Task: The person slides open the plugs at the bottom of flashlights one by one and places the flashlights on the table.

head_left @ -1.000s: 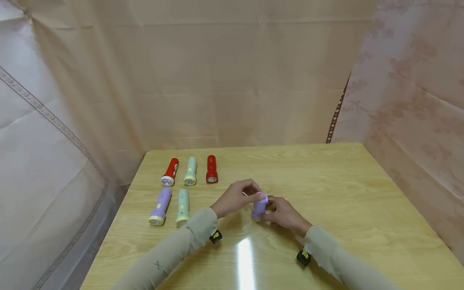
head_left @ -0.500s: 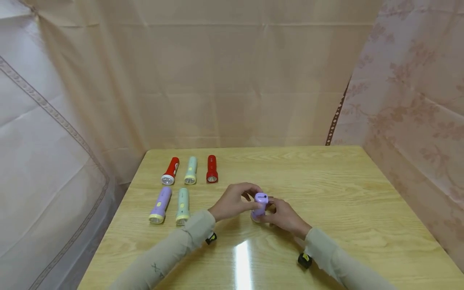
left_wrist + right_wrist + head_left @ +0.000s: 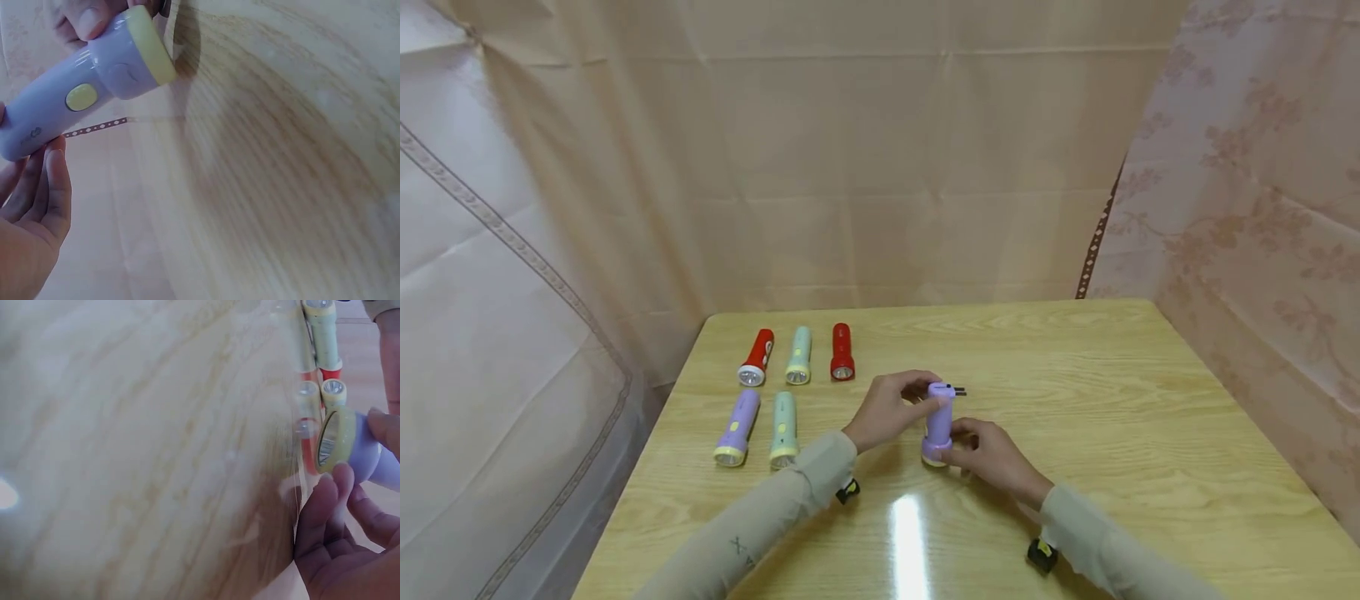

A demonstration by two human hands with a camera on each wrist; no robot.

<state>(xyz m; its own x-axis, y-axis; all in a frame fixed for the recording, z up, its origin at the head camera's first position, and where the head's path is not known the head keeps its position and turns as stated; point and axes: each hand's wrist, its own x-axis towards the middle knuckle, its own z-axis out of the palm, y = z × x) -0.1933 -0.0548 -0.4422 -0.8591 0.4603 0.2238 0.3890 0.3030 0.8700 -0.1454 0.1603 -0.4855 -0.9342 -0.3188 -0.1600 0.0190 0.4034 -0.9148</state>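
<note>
A purple flashlight (image 3: 938, 423) with a yellow lens rim stands nearly upright between both hands, lens end down. My left hand (image 3: 889, 408) holds its tail end between thumb and fingers. Lower down, my right hand (image 3: 996, 457) grips the lens end with thumb and fingertips. Two metal plug prongs (image 3: 962, 391) stick out rightward from the tail. In the left wrist view the flashlight (image 3: 53, 103) shows a yellow oval button on its side. The right wrist view shows the lens rim (image 3: 337, 440) facing the tabletop; whether it touches is unclear.
To the left lie another purple flashlight (image 3: 737, 427), two mint green flashlights (image 3: 784, 425), a red flashlight with a white rim (image 3: 756, 357) and an all-red flashlight (image 3: 842, 352). The wooden table (image 3: 1075, 375) is backed by a beige curtain (image 3: 880, 167).
The flashlight's tail has risen and come into fuller view. My right hand has shifted slightly down, so its fingers are now apart from the prongs. The other flashlights stay put.
</note>
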